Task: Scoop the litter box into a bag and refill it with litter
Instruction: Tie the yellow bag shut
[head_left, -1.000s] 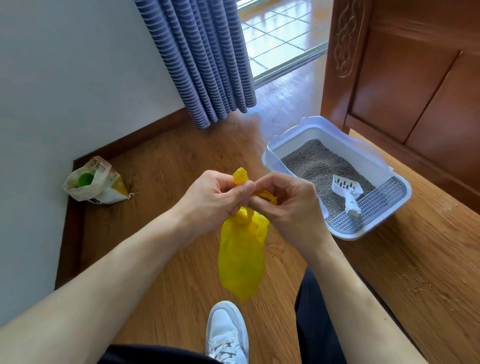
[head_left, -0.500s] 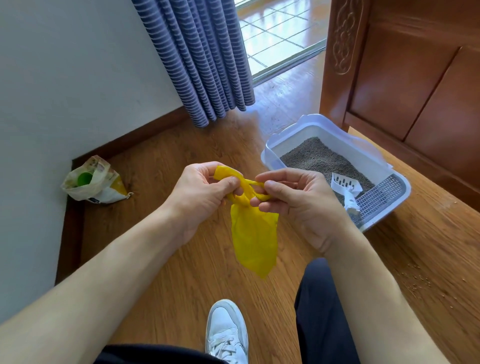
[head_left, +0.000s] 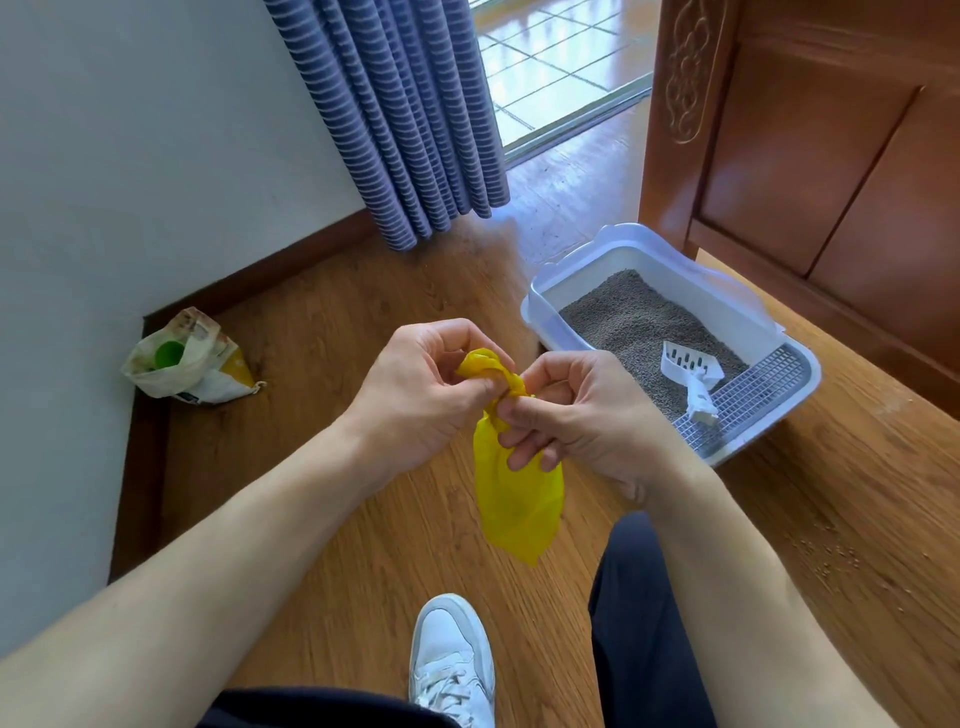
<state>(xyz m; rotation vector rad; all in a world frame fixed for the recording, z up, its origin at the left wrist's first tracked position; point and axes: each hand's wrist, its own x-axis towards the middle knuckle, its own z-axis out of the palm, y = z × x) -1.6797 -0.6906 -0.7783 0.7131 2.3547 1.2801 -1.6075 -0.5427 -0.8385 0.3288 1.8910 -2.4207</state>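
Now both hands, left hand (head_left: 415, 395) and right hand (head_left: 576, 421), pinched the yellow bag (head_left: 514, 499) nearer its scrunched-up top than before, seemingly knotting it. The litter box (head_left: 737, 312) sat close by, scoop (head_left: 691, 371) inside.

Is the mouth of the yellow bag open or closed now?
Closed: the yellow bag has its top bunched between the left hand and right hand.

Bare floor (head_left: 332, 467) lies open left of the grip; the litter box (head_left: 649, 270) and wooden cabinet (head_left: 831, 156) block the right.
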